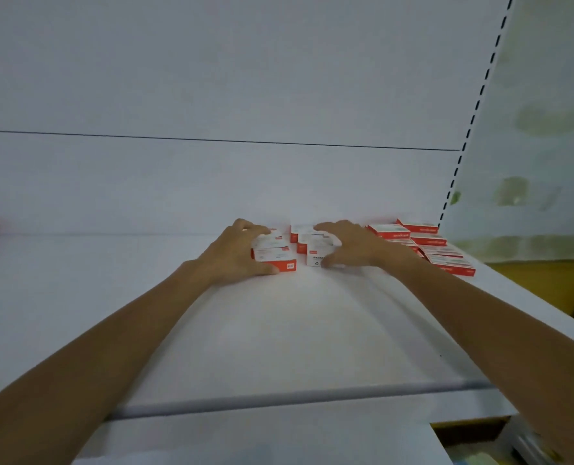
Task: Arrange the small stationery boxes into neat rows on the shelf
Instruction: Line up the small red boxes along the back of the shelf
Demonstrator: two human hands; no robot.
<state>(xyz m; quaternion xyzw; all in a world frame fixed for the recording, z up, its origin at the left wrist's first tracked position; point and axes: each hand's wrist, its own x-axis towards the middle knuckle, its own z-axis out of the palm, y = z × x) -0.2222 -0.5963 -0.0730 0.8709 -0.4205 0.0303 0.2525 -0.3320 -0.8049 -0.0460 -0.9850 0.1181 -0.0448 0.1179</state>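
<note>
Small red-and-white cardboard stationery boxes [315, 256] sit bunched between my hands on the flat white shelf [295, 330]. My left hand [235, 255] and right hand [356, 246] each curl around a clump, likely to square them against the tidy rows [428, 241] beside my right.

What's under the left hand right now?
A cluster of red-and-white boxes on the shelf, gripped between the fingers and thumb of the left hand. How many sit beneath the palm is hidden.
</note>
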